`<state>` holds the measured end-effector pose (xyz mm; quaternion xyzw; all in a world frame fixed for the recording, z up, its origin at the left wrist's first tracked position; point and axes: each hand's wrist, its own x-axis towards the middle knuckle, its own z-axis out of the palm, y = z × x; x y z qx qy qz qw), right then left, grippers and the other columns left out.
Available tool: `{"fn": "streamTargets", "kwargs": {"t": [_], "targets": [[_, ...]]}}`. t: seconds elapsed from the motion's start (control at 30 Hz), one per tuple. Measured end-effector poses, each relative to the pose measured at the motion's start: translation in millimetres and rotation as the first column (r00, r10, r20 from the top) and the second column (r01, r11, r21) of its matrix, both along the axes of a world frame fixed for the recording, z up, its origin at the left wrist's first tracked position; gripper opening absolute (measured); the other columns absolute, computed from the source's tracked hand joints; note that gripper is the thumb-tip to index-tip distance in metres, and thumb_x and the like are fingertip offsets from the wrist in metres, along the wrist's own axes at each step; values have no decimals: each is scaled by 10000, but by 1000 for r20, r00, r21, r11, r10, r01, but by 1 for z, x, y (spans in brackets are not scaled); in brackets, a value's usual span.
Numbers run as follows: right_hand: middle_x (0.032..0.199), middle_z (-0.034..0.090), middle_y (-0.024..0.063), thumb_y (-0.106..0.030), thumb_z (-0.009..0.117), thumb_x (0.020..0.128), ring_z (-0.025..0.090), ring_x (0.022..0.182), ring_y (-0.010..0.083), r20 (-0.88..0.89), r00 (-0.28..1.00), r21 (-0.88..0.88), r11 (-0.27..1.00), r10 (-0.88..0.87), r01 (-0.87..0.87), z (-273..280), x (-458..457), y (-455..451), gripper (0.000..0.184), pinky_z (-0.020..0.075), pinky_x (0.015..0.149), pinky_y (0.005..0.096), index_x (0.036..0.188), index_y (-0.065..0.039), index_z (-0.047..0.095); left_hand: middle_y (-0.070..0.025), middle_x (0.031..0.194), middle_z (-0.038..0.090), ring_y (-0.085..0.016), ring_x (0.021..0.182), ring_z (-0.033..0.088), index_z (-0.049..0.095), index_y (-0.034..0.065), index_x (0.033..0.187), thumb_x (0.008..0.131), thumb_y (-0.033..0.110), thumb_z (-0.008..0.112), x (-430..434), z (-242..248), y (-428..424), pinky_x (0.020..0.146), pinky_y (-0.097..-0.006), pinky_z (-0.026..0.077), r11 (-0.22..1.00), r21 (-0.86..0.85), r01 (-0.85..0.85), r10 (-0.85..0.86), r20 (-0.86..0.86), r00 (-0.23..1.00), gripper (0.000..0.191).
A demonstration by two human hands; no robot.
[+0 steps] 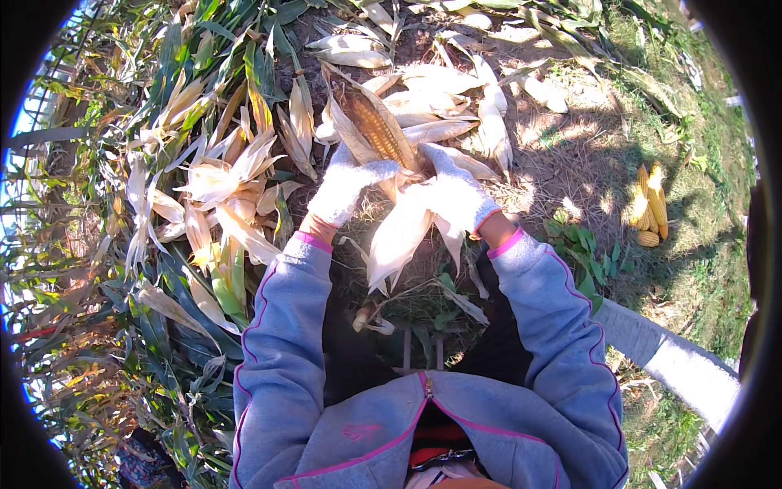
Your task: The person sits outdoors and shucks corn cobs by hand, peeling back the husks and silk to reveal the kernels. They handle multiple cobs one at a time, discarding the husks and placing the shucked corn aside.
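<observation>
Between my two hands is a partly husked ear of corn, its tip pointing away from me. Yellow kernels show between the dry husk leaves at its sides, with brown silk near the tip. My left hand, in a white knit glove, grips the husk on the ear's left side. Also gloved, my right hand closes around the husk by the ear's lower end. Pale peeled husk leaves hang toward me beneath the hands. The right fingers are partly hidden by husk.
Several ears in dry husks lie on the soil beyond my hands. Stripped husks are heaped at left, beside tangled corn stalks. Several bare yellow cobs rest on grass at right, above a pale beam.
</observation>
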<state>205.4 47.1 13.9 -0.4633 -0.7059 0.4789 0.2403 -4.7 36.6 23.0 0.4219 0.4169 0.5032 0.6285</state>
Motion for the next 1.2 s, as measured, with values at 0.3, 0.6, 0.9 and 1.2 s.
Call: {"fn": "streamTargets", "kwargs": {"t": [0.3,0.6,0.9,1.2], "targets": [[1210,603,225,-576,639,782,600,1088,346,626,574,-227,828,527,-513,7,1,-32,756,485,920,419,1333,-75,509,-75,1166,588,-209,1072,585,443,55,1349,873,99,604,-8,-7,-18,953,-362,480,934,-205,-291,353,424,834,504],[1261,531,201,-248,787,693,536,1182,314,11,999,-64,997,52,-51,18,-55,-19,847,436,999,383,1378,0,355,-74,1234,558,-177,1161,531,470,62,1339,965,240,561,-1,-5,-14,1035,-338,402,943,-213,-256,329,484,811,424],[1218,554,236,-312,787,685,575,1122,367,163,985,-51,998,51,-43,-22,-61,-28,857,474,944,422,1359,0,360,-30,1041,636,-137,936,598,602,67,1170,1017,332,481,-24,-29,9,883,-295,481,865,-108,-489,501,227,835,330],[1241,565,233,-332,824,657,566,1154,344,259,960,-186,981,108,-61,4,-68,-26,939,469,965,411,1376,37,345,-21,1048,644,-121,931,599,640,52,1127,956,255,596,-21,-14,8,846,-277,477,850,-255,-461,526,445,724,268]]}}
